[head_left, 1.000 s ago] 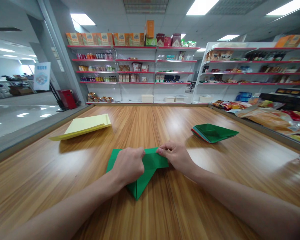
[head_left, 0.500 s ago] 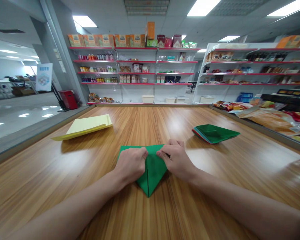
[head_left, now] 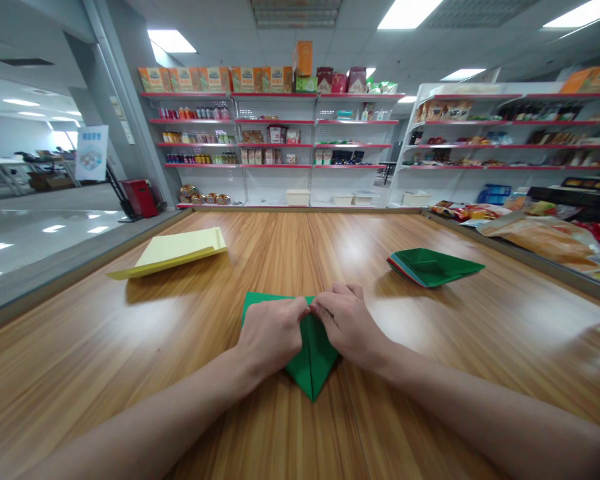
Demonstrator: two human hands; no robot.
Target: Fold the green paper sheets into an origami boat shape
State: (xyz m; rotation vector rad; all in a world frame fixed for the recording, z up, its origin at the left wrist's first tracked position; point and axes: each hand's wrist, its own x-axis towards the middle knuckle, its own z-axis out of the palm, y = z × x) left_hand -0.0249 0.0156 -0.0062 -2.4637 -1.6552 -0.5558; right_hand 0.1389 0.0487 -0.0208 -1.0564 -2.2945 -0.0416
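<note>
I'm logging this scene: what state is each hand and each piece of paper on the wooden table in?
Folded green paper sheet: creased, narrowing to a near point
Left hand: curled over the sheet
Right hand: pinching the sheet
Pale yellow paper stack: lying unheld
Green-topped multicoloured paper stack: creased on top, unheld
</note>
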